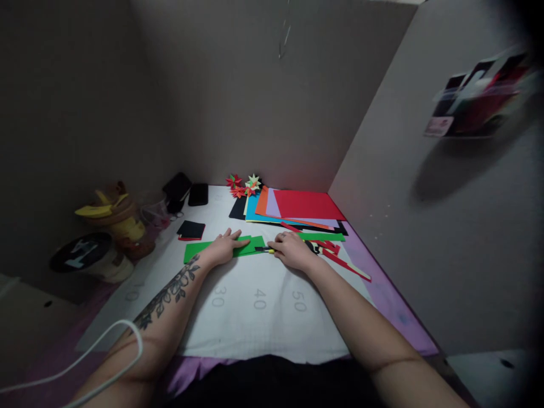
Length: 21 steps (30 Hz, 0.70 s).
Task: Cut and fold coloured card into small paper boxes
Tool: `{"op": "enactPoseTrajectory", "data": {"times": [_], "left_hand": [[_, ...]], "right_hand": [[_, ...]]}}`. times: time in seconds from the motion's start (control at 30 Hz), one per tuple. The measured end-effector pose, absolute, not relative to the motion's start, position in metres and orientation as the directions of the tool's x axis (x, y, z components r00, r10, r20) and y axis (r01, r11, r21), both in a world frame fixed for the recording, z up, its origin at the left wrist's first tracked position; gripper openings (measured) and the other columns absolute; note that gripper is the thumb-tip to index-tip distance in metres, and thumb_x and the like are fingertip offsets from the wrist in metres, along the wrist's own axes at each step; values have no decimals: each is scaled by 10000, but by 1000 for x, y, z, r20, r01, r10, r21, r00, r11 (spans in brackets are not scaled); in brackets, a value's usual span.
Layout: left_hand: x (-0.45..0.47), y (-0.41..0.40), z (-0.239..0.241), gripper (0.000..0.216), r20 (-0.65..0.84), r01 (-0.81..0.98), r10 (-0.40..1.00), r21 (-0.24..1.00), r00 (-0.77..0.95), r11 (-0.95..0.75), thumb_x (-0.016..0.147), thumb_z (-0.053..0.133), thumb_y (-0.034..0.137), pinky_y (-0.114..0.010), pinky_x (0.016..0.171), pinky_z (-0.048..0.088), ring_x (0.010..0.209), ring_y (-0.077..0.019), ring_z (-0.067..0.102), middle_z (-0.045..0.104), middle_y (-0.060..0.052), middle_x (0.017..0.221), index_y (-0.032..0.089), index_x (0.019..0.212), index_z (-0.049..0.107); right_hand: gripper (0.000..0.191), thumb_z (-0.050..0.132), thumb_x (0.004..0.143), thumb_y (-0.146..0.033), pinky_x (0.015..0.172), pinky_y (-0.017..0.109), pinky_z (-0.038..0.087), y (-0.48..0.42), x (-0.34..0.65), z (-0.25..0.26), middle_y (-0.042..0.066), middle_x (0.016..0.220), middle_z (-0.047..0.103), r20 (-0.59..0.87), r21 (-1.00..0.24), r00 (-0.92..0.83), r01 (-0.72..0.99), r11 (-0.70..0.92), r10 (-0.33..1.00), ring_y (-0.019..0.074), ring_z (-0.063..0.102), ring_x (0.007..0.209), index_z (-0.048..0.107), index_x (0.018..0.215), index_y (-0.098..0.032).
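My left hand [225, 247] lies flat with its fingers spread, pressing on green paper [198, 249] that looks like overlapping or folded pieces. My right hand [292, 249] is closed around a yellow and black cutter knife [271, 251]. The knife's dark end points left and touches the right end of the green paper. Its body is mostly hidden under my fingers. A green strip [327, 237] lies just beyond my right hand, and red and cream paper strips [348, 265] are scattered to its right.
Coloured sheets [308, 204] are stacked at the back right, beside folded paper stars [253, 182]. Small black squares [191, 229] lie at left, near a black phone-like object [198, 194]. Pots [114, 221] line the left edge. A white cable [138, 340] crosses my left forearm.
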State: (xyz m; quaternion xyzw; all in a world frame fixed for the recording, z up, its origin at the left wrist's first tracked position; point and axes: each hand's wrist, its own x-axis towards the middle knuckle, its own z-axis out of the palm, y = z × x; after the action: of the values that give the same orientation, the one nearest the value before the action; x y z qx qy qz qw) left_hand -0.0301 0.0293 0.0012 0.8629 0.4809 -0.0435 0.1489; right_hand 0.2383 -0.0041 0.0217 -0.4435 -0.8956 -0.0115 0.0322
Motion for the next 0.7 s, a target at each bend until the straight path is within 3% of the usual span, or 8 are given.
{"op": "enactPoseTrajectory", "data": {"times": [0.5,0.7], "left_hand": [[-31,31,-2,792,-225,846,817,195,531,-496,751,398,11,-571,1080,242,1422,-365,118,175,-1,1568,404,1435,327],[-30,30,2,696,-186,837,820,222,540,-501,776,395,50,-529,1077,273,1412,-352,184,255,-18,1546,362,1397,427]], "right_hand": [[286,555,877,-260,824,340,298,-12,234,26,80,1019,612,13,24,-591,806,591,806,223,507,960,627,1153,-250],[288,566,867,-258,828,343,311,-14,238,23,79,1002,618,45,11,-589,808,589,807,227,515,954,636,1146,-251]]}}
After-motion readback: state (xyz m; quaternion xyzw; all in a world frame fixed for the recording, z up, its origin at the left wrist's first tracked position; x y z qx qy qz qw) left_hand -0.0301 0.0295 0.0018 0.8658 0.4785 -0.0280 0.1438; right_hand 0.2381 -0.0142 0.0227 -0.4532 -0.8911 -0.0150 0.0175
